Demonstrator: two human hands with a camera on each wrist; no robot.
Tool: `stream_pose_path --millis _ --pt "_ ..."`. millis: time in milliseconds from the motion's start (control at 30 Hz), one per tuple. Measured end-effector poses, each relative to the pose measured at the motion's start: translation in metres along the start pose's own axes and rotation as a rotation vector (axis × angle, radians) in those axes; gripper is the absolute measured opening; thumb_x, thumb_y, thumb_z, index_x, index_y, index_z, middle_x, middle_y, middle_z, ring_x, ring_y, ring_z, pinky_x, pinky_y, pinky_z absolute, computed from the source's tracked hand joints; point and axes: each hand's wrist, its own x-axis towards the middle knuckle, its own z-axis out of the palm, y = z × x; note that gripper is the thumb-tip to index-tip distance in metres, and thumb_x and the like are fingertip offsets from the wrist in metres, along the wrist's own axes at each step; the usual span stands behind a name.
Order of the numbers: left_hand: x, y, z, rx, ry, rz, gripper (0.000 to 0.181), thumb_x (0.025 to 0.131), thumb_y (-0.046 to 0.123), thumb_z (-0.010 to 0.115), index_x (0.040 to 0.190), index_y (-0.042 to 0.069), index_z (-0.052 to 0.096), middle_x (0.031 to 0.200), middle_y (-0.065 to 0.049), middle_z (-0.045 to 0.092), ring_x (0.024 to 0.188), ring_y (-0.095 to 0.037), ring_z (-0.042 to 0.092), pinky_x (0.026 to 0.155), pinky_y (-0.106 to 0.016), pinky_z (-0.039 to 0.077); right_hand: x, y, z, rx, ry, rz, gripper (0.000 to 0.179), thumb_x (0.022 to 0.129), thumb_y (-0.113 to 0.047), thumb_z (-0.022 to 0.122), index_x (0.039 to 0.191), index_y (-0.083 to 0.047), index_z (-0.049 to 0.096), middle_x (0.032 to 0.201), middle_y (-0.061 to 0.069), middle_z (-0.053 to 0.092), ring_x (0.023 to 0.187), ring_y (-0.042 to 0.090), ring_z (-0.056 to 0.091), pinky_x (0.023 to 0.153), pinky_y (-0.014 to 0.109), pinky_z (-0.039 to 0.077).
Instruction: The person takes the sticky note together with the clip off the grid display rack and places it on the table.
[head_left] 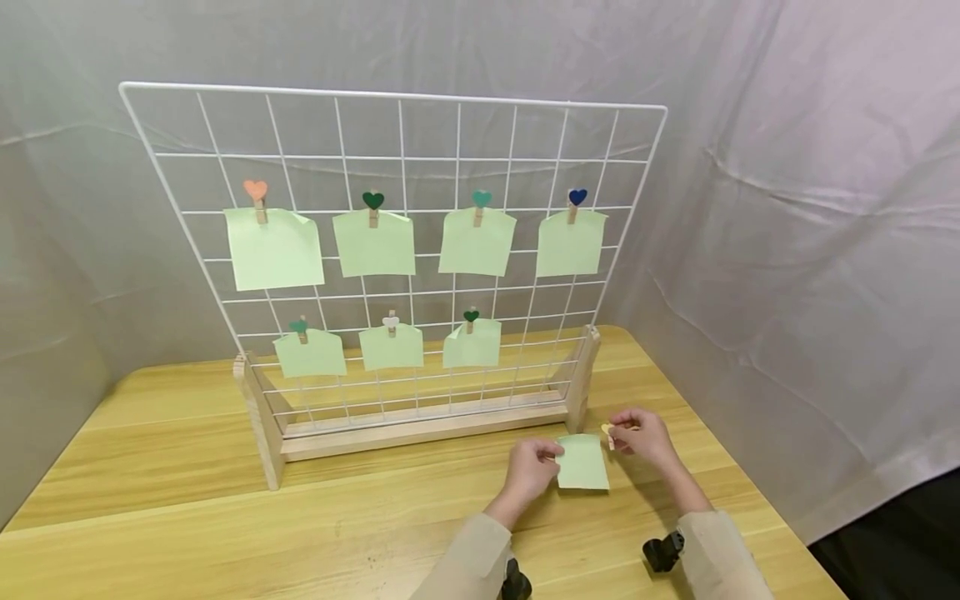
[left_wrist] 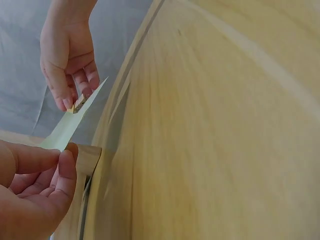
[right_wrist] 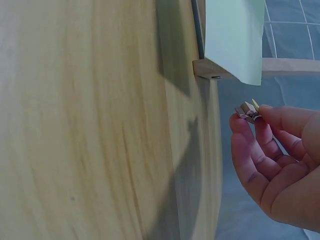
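Note:
My left hand [head_left: 531,471] pinches the left edge of a pale green paper sheet [head_left: 582,462] between thumb and fingers, holding it above the table. Just right of the sheet, my right hand [head_left: 643,437] pinches a small wooden clothespin [right_wrist: 248,112] topped with a yellow heart. In the right wrist view the clothespin is apart from the paper's lower edge. Behind both hands stands a white wire grid [head_left: 405,292]. Several green sheets hang on it in two rows, each under a heart-topped clothespin, such as the blue one [head_left: 577,198] at upper right.
The grid stands in a wooden base [head_left: 427,432] on a yellow wood-grain table [head_left: 315,533]. Its right foot [head_left: 583,379] is close behind the held paper. Grey cloth [head_left: 765,250] hangs behind and to the right of the table.

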Motion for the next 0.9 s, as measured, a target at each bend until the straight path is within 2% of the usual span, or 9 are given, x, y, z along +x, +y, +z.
stream_pose_path --millis 200,433,533,567,667,767,800,900 --pt "0.002 -0.002 0.007 -0.027 -0.015 -0.063 0.021 0.068 -0.020 0.056 0.081 -0.008 0.065 0.070 -0.006 0.057 0.054 -0.005 0.045 0.050 -0.017 0.044 0.001 0.003 -0.001 -0.048 -0.014 0.021 0.013 0.080 0.005 0.058 0.089 0.013 0.057 0.070 0.008 0.058 0.055 0.020 0.059 0.049 0.032 0.050" --pt "0.004 -0.006 0.010 -0.055 -0.015 -0.111 0.024 0.065 -0.022 0.055 0.081 -0.007 0.063 0.070 -0.008 0.056 0.057 -0.009 0.048 0.051 -0.021 0.047 0.000 0.006 -0.002 -0.061 -0.049 0.047 0.013 0.079 0.004 0.059 0.088 0.013 0.056 0.068 0.007 0.058 0.054 0.017 0.057 0.048 0.031 0.049" --pt "0.008 -0.013 0.012 -0.052 -0.017 -0.099 0.024 0.064 -0.022 0.055 0.080 -0.005 0.064 0.068 -0.006 0.055 0.058 -0.011 0.050 0.052 -0.022 0.048 0.000 0.008 -0.001 -0.063 -0.054 0.043 0.013 0.078 0.005 0.060 0.087 0.014 0.056 0.068 0.006 0.057 0.053 0.016 0.057 0.047 0.031 0.048" --pt "0.010 -0.020 0.013 -0.049 -0.019 -0.060 0.025 0.063 -0.021 0.055 0.078 -0.003 0.064 0.067 -0.003 0.054 0.057 -0.010 0.049 0.050 -0.021 0.047 0.000 0.009 0.000 -0.060 -0.055 0.049 0.012 0.078 0.006 0.060 0.086 0.013 0.056 0.067 0.005 0.057 0.053 0.016 0.057 0.047 0.030 0.048" --pt "0.011 -0.025 0.013 -0.028 -0.022 -0.034 0.026 0.064 -0.021 0.056 0.078 -0.001 0.065 0.066 -0.002 0.054 0.057 -0.010 0.050 0.050 -0.022 0.047 0.001 0.011 0.001 -0.055 -0.069 0.062 0.011 0.078 0.006 0.060 0.085 0.013 0.057 0.066 0.005 0.058 0.053 0.015 0.057 0.047 0.029 0.048" --pt "0.010 -0.021 0.013 -0.023 -0.021 -0.050 0.025 0.063 -0.021 0.056 0.079 -0.003 0.065 0.067 -0.003 0.054 0.058 -0.010 0.050 0.050 -0.022 0.046 0.002 0.013 0.003 -0.047 -0.075 0.080 0.009 0.078 0.006 0.060 0.084 0.012 0.057 0.066 0.005 0.058 0.053 0.016 0.057 0.047 0.029 0.048" --pt "0.008 -0.015 0.012 -0.021 -0.020 -0.086 0.025 0.063 -0.021 0.056 0.080 -0.004 0.064 0.068 -0.005 0.055 0.059 -0.011 0.050 0.051 -0.023 0.047 0.002 0.014 0.004 -0.051 -0.078 0.078 0.009 0.079 0.006 0.060 0.084 0.012 0.057 0.066 0.005 0.058 0.053 0.017 0.057 0.047 0.029 0.048" --pt "0.006 -0.010 0.012 -0.003 -0.012 -0.085 0.024 0.063 -0.021 0.057 0.080 -0.006 0.064 0.068 -0.007 0.055 0.059 -0.010 0.047 0.050 -0.022 0.045 0.003 0.016 0.005 -0.059 -0.071 0.095 0.006 0.078 0.006 0.060 0.082 0.010 0.058 0.065 0.006 0.058 0.054 0.018 0.058 0.046 0.029 0.047"
